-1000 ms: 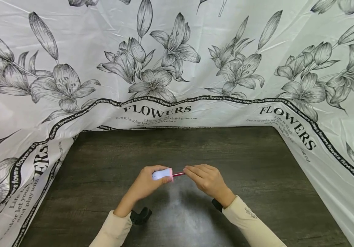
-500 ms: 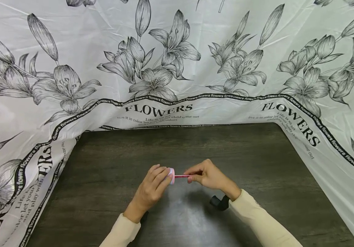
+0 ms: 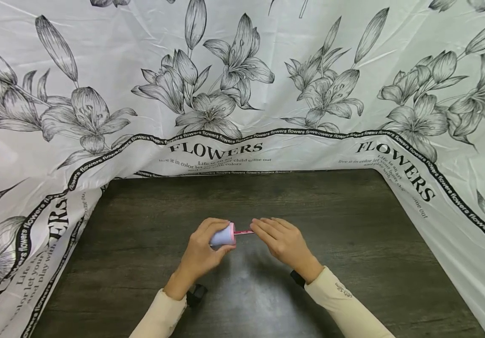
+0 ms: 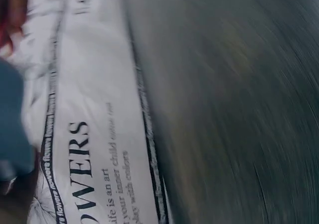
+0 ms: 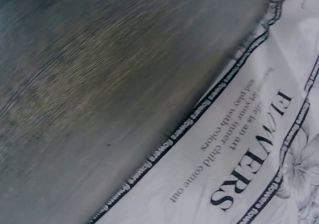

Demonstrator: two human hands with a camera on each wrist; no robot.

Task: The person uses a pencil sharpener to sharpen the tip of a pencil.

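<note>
My left hand (image 3: 200, 251) grips a lavender pencil sharpener (image 3: 223, 235) with a pink rim, thumb below and fingers over the top. A thin red pencil (image 3: 243, 232) runs from the sharpener's pink end across to my right hand (image 3: 286, 245). The right fingers lie over the pencil's other end and hold it, with the thumb hidden beneath them. Both hands are above the middle of the table. In the left wrist view the sharpener (image 4: 11, 117) shows as a blurred bluish shape at the left edge. The right wrist view shows neither hand nor pencil.
A dark wood-grain table (image 3: 331, 202) lies under both hands. White cloth (image 3: 310, 155) printed with flowers and lettering hangs behind it and along both sides. A black wrist strap (image 3: 196, 295) sits at the left cuff.
The left hand has rolled over the sharpener and back, uncovering its lavender side again. The right hand has turned from a thumb-and-finger pinch to fingers lying over the pencil. The pencil stays in the sharpener.
</note>
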